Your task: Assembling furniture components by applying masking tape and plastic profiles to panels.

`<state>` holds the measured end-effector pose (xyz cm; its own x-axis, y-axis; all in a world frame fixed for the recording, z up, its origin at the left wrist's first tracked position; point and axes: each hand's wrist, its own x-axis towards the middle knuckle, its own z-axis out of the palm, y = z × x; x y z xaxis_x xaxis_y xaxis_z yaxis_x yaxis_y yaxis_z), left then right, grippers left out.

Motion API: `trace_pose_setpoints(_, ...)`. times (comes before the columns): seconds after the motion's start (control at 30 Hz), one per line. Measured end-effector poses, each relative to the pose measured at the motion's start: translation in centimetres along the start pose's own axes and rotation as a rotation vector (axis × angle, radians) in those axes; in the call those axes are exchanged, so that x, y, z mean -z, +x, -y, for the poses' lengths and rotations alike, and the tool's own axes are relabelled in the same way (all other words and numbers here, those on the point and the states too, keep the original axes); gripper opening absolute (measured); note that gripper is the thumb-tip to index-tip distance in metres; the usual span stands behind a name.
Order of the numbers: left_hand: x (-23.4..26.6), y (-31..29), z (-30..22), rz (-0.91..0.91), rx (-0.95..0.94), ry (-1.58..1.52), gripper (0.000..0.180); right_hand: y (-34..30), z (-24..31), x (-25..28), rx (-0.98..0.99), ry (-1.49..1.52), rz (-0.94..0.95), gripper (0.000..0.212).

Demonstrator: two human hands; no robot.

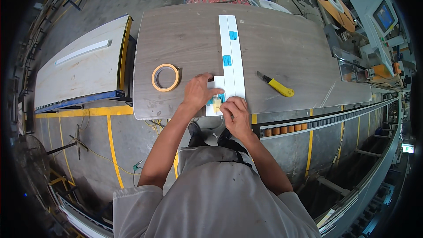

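Apparent taping step: short white piece (211, 109) at the table's (286, 44) near edge, beside the left of the paired white strips (237, 68).
Left hand (197, 91): thumb and fingers spread, braced on the piece. Right hand (238, 115): fingers curled at the yellowish tape patch (217, 105), hold undetermined. Next move likely calls for pressing the patch flat. Long axes run near to far, far ends leaning slightly left.

Long white strips (235, 56) | flat, side by side, blue patches (233, 35) | short white piece (211, 109) | left of near end

room: tabletop (291, 39) right of long white piece (233, 72) | in way there: yellow knife (279, 87) | left: tape roll (165, 89)
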<state>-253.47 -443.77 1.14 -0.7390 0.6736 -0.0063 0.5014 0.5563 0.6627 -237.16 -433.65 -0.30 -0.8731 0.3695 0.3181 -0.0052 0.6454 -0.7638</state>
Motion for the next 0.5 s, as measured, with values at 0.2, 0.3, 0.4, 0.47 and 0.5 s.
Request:
trace_pose_setpoints(0.2,0.4,-0.5,-0.4,0.033,0.021,-0.024,0.059,-0.1,0.1,-0.4,0.123,-0.074,-0.030,0.011)
trace_pose_setpoints(0.3,1.1,-0.4,-0.5,0.105,0.044,-0.023,0.066,-0.2,0.0,-0.7,0.108,-0.024,-0.067,0.013)
trace_pose_setpoints(0.4,0.9,-0.1,-0.6,0.172,0.095,0.065,0.075,-0.4,0.1,-0.4,0.084,-0.002,-0.033,0.012)
trace_pose_setpoints(0.47,0.9,0.3,-0.7,0.210,0.176,0.084,0.080,-0.1,0.2,-0.4,0.086,-0.013,-0.036,0.012)
trace_pose_setpoints(0.5,1.0,0.6,-0.7,0.246,0.234,0.064,0.080,0.1,0.2,-0.4,0.092,-0.027,-0.038,0.013)
